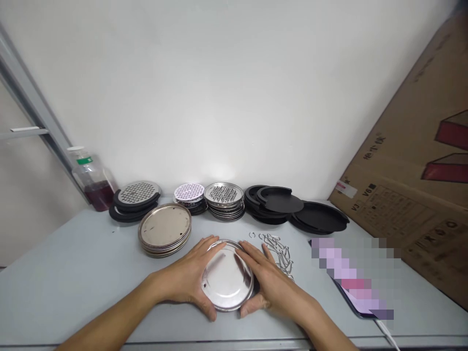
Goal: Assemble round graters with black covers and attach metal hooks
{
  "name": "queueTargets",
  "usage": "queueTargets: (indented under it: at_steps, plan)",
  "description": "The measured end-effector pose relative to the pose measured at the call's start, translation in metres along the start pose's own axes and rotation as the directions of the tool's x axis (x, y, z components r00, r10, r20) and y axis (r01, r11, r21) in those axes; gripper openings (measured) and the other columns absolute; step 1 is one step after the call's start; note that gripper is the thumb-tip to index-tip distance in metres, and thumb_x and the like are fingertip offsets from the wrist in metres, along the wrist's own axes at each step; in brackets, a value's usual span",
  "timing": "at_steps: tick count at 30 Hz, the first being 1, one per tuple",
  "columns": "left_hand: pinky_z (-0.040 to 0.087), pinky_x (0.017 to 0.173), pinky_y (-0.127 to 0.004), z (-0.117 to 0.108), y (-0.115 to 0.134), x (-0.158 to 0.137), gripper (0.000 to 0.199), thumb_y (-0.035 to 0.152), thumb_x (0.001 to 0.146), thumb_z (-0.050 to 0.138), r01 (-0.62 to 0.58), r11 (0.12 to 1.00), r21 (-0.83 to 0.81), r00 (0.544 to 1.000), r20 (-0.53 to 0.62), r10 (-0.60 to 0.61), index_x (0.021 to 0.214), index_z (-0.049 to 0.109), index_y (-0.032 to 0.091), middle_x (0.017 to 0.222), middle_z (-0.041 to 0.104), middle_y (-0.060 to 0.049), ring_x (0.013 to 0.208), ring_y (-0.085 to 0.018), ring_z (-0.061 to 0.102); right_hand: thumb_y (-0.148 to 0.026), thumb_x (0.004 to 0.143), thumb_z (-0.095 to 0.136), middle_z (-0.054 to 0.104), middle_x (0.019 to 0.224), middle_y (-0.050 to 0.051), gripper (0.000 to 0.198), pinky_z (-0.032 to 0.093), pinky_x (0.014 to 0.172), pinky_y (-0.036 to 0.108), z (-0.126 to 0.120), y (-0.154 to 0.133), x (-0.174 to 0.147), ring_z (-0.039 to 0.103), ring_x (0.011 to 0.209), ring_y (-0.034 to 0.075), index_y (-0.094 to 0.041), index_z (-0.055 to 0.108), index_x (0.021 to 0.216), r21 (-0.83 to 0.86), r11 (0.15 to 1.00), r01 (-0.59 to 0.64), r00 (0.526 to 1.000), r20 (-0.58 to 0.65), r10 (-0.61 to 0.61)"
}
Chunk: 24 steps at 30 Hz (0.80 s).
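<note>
Between my hands, near the front of the table, lies a shiny round metal disc [228,275] with a raised rim and a small hole at its left edge. My left hand [188,273] curves round its left side, fingers at the far rim and thumb at the near rim. On the opposite side my right hand [268,280] grips it likewise. Whether more discs lie beneath cannot be made out. Just left and behind is a stack of duller metal discs [165,226]. Several small wire clips [278,251] lie scattered beyond my right hand.
Along the wall stand perforated discs on black holders [139,195], a white slotted disc [189,191], stacked grater discs [224,194] and black round trays [280,200]. A bottle of dark red liquid [98,192] is at left. A phone [354,287] and a cardboard box [405,195] occupy the right.
</note>
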<state>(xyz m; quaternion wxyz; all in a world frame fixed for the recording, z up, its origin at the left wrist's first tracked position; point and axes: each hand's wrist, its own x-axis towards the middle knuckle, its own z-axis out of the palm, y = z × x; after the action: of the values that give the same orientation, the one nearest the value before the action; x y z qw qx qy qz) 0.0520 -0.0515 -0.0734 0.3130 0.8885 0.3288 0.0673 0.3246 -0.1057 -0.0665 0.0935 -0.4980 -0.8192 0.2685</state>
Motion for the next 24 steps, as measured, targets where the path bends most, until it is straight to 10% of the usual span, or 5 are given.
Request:
queueTargets:
  at_steps: [15,20,24]
  plan:
    - [0.023,0.118,-0.058,-0.007,0.013,0.001,0.11,0.06,0.062,0.083,-0.003,1.0,0.027,0.995,-0.104,0.005,0.153,0.03,0.028,0.164,0.012,-0.014,0.15,-0.039,0.01,-0.076,0.061,0.072,0.017,0.16,0.023,0.117,-0.003,0.119,0.06,-0.003,-0.002,0.001,0.01,0.15,0.036,-0.011,0.034,0.151,-0.035,0.999,-0.011,1.0,0.014,0.012]
    - [0.039,0.112,-0.043,-0.04,0.019,0.02,0.042,0.035,0.088,0.068,0.16,0.951,0.266,0.813,-0.582,0.026,0.127,0.06,0.023,0.141,0.054,-0.009,0.132,-0.025,0.048,-0.079,0.058,0.072,0.016,0.16,0.023,0.121,-0.004,0.119,0.06,-0.002,0.0,0.0,0.01,0.15,0.038,-0.012,0.033,0.151,-0.016,1.0,-0.005,1.0,0.007,0.005]
    - [0.044,0.105,-0.04,-0.08,0.001,0.04,0.024,0.027,0.089,0.066,0.402,0.833,0.38,0.702,-0.712,-0.015,0.112,0.067,0.019,0.122,0.065,-0.009,0.119,-0.027,0.055,-0.079,0.059,0.071,0.016,0.16,0.023,0.121,-0.005,0.119,0.059,-0.004,-0.004,-0.001,0.009,0.15,0.037,-0.01,0.033,0.151,-0.005,1.0,-0.024,0.999,0.027,0.024]
